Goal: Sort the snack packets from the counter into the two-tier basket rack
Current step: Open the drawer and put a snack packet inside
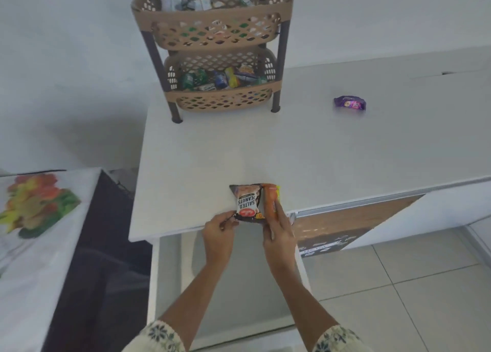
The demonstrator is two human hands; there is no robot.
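Left hand [219,228] pinches peanut packet [247,202]; right hand [279,232] grips orange packet [271,201].

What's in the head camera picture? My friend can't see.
The left hand pinches a salted peanuts packet and the right hand holds an orange packet at the near edge of the white counter. A purple packet lies right of the part-filled basket rack.
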